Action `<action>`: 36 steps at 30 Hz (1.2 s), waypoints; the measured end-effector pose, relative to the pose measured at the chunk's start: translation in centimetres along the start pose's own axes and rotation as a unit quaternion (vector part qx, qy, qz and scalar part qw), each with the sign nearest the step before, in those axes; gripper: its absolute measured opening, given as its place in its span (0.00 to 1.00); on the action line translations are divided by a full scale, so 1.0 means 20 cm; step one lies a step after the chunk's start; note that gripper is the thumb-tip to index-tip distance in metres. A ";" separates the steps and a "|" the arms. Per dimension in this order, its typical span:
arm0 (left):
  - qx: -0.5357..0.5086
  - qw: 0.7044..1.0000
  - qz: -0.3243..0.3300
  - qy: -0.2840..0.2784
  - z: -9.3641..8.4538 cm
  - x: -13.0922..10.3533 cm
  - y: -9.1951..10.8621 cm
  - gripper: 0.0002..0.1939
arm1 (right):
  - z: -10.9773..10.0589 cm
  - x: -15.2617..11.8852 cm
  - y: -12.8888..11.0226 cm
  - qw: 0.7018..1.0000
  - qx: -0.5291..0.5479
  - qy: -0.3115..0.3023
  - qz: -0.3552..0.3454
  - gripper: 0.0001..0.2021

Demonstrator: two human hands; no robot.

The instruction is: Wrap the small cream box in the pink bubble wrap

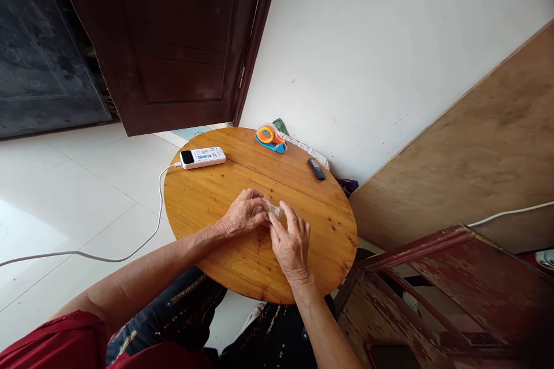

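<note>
Between both hands, over the middle of the round wooden table, is a small clear plastic piece (273, 209), perhaps a little bag or box; the fingers cover much of it. My left hand (247, 211) has its fingers curled onto the left end of this piece. From the right, my right hand (292, 237) pinches it with thumb and forefinger at its edge. What lies inside or under the clear piece is too small to make out.
The table (208, 202) carries a white device with a dark screen (203, 157) and its cable (161, 196), an orange and blue tape dispenser (271, 137), and a dark blurred object (317, 169). A wall stands behind; a worn wooden chair (407, 300) is at right.
</note>
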State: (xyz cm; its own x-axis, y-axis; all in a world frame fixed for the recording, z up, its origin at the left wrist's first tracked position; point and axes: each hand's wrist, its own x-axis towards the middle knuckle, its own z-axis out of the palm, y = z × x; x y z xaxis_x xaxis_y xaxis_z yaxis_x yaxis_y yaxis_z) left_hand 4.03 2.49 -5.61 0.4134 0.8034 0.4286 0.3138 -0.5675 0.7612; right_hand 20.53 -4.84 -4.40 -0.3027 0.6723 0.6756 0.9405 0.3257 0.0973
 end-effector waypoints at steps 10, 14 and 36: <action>0.024 1.000 -0.014 -0.003 -0.01 0.00 0.01 0.11 | 0.02 0.02 0.00 1.000 0.016 0.004 0.007 0.11; 0.025 0.999 -0.024 -0.009 -0.02 0.00 0.02 0.11 | 0.03 0.01 0.00 0.999 0.045 0.008 0.010 0.12; -0.094 0.994 -0.054 -0.006 0.00 0.01 -0.03 0.11 | 0.03 0.01 0.00 0.988 0.141 -0.015 0.061 0.15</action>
State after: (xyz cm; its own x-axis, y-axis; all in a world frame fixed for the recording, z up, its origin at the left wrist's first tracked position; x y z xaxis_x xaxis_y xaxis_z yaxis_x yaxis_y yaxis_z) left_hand 3.86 3.01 -5.92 0.3964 0.8551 0.3342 0.1915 -0.4331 0.8808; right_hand 20.35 -4.30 -4.81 -0.1976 0.7367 0.6468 0.8913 0.4097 -0.1944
